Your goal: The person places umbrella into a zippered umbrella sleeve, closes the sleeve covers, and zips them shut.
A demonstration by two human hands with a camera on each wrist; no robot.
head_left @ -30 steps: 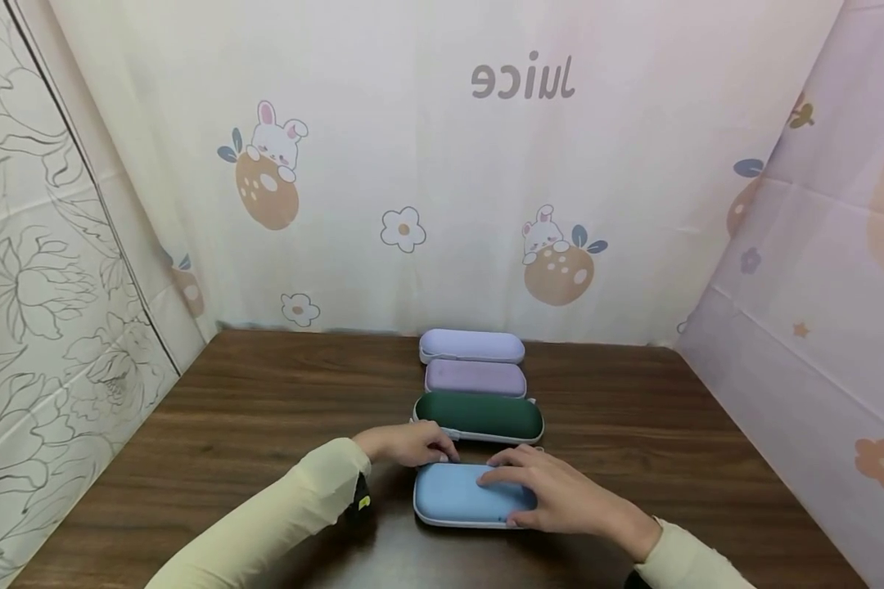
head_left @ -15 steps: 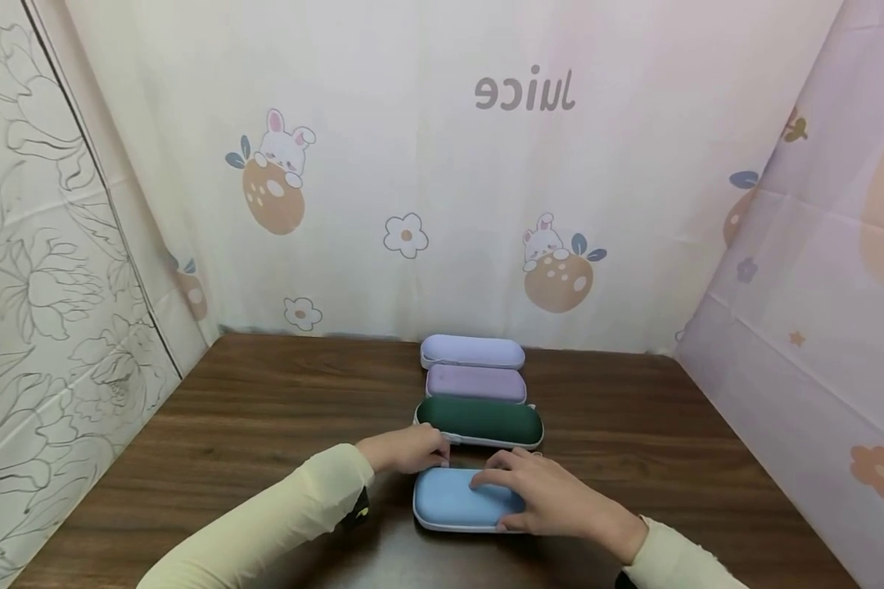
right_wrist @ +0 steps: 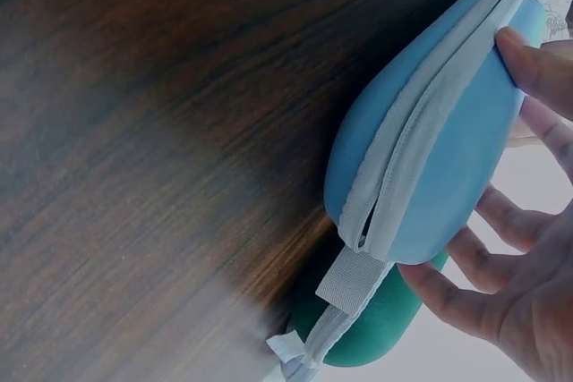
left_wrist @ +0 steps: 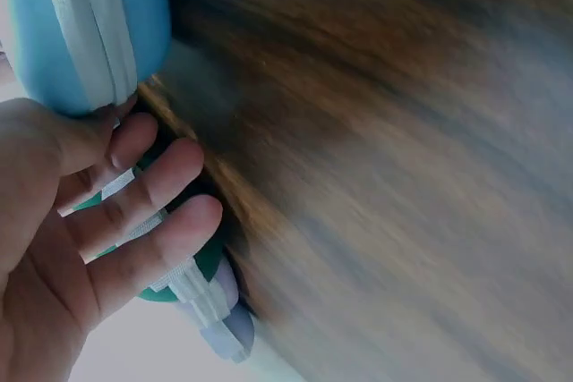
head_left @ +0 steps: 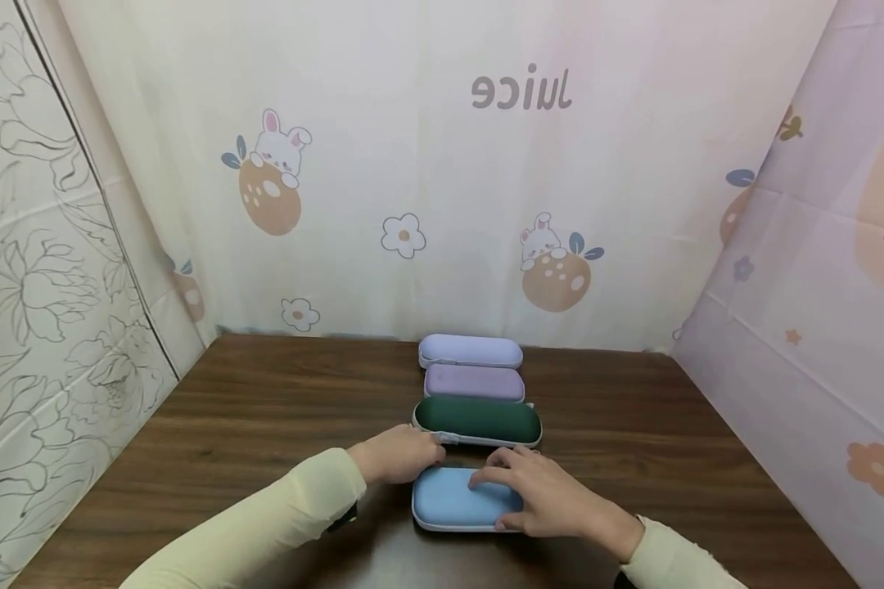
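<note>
A light blue zippered glasses case (head_left: 457,499) lies at the front of the row on the wooden table. My right hand (head_left: 552,495) holds its right part, with the thumb at the near edge and fingers over the top and far edge. In the right wrist view, the pale zipper (right_wrist: 421,123) runs round the blue case's side. At the left end, my left hand (head_left: 398,454) pinches at the zipper's end between thumb and index finger, the other fingers loosely bent in the left wrist view. The zipper pull is mostly hidden by those fingertips.
Behind the blue case stand a dark green case (head_left: 479,420), a purple case (head_left: 475,383) and a lavender case (head_left: 471,350) in a column. A printed curtain (head_left: 412,164) closes off the table's (head_left: 302,376) far edge, and more printed cloth hangs at both sides.
My left hand has moved slightly left and toward me along the blue case's far left corner. My right hand has shifted a little left on the case, then stayed there.
</note>
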